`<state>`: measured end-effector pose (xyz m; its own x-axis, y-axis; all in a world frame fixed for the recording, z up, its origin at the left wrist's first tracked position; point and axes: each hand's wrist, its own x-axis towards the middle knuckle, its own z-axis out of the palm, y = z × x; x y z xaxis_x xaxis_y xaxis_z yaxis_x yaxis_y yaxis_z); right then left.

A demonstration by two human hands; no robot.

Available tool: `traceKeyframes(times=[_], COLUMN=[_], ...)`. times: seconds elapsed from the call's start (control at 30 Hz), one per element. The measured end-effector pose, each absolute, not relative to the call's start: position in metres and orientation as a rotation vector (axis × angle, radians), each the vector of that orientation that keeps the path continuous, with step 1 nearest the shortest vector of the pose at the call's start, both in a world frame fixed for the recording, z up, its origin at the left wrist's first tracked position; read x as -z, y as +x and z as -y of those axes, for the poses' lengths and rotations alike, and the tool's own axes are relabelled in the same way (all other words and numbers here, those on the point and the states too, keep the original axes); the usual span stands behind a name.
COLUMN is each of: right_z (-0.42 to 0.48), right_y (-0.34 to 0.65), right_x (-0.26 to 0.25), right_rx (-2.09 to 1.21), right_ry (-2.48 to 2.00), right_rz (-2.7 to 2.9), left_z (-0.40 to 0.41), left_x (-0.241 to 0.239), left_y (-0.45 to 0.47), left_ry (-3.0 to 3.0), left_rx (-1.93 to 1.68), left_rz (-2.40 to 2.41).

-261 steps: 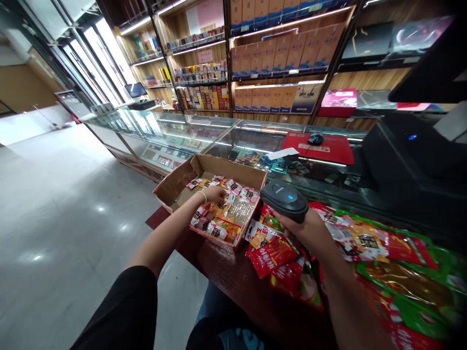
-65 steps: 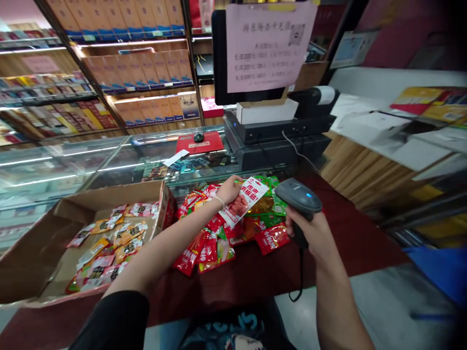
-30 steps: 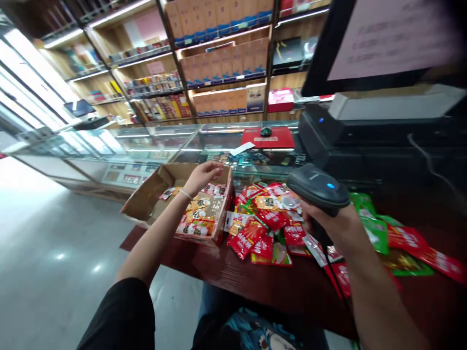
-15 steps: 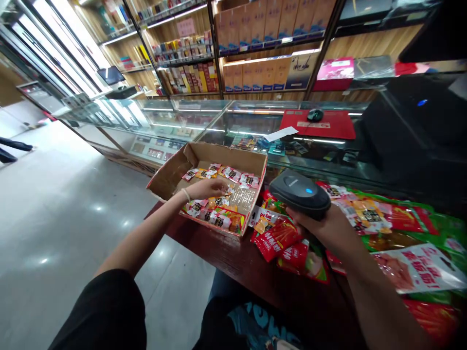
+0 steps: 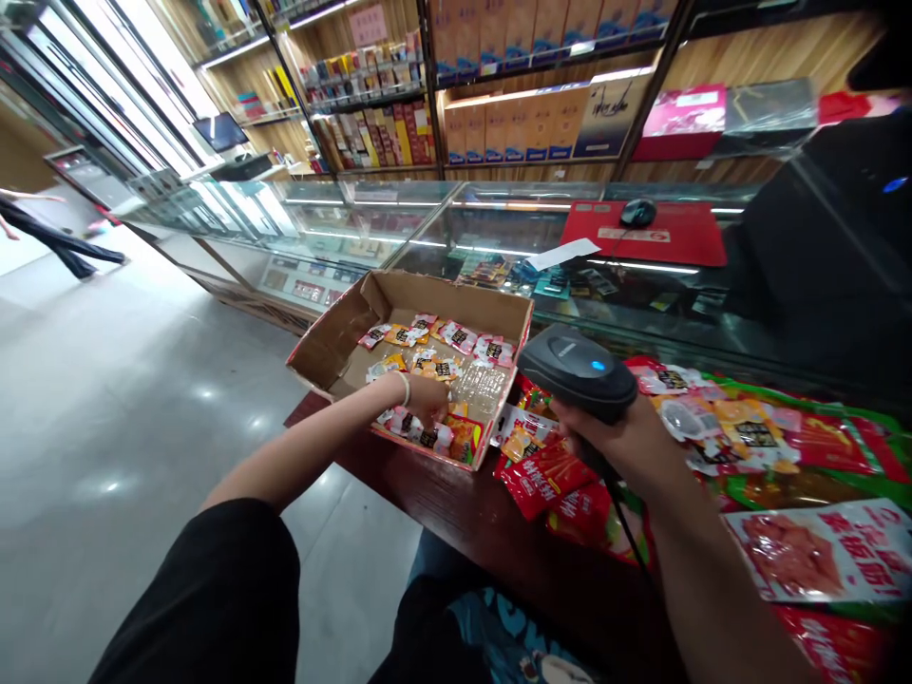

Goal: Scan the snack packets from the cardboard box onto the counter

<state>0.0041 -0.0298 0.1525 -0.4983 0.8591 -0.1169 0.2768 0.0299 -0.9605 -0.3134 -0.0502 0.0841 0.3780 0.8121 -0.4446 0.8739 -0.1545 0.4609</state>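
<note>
My left hand (image 5: 426, 399) reaches into an open cardboard box (image 5: 334, 334) and its fingers curl down among several small snack packets (image 5: 434, 342) near the box's front edge. What they grip is hidden. My right hand (image 5: 627, 446) is wrapped round the handle of a dark barcode scanner (image 5: 576, 369) with a blue light, held above red snack bags (image 5: 545, 475) on the dark red counter.
More red and green snack bags (image 5: 769, 437) cover the counter to the right. Behind them a glass display case (image 5: 442, 237) carries a red mat with a mouse (image 5: 638, 213). Shelves of boxed goods line the wall. A person (image 5: 49, 237) walks at far left.
My left hand has slid from the box's middle toward its front edge and its fingers have closed down on the packets. The scanner hand stays put.
</note>
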Motion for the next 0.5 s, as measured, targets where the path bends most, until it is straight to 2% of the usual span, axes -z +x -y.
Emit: traceKeyframes(times=[0.1, 0.3, 0.5], right_z=[0.028, 0.025, 0.026], right_y=[0.006, 0.013, 0.022], right_x=[-0.155, -0.162, -0.167], right_rx=[-1.517, -1.585, -1.504], right_ry=[-1.126, -1.083, -1.056], right_rz=[1.778, 1.728, 1.758], left_z=[0.045, 0.040, 0.026], left_x=[-0.110, -0.163, -0.182], left_y=[-0.320, -0.317, -0.268], left_ry=[1.856, 1.324, 0.919], left_rx=[-0.095, -0.999, -1.494], left_rz=[-1.361, -1.552, -1.043])
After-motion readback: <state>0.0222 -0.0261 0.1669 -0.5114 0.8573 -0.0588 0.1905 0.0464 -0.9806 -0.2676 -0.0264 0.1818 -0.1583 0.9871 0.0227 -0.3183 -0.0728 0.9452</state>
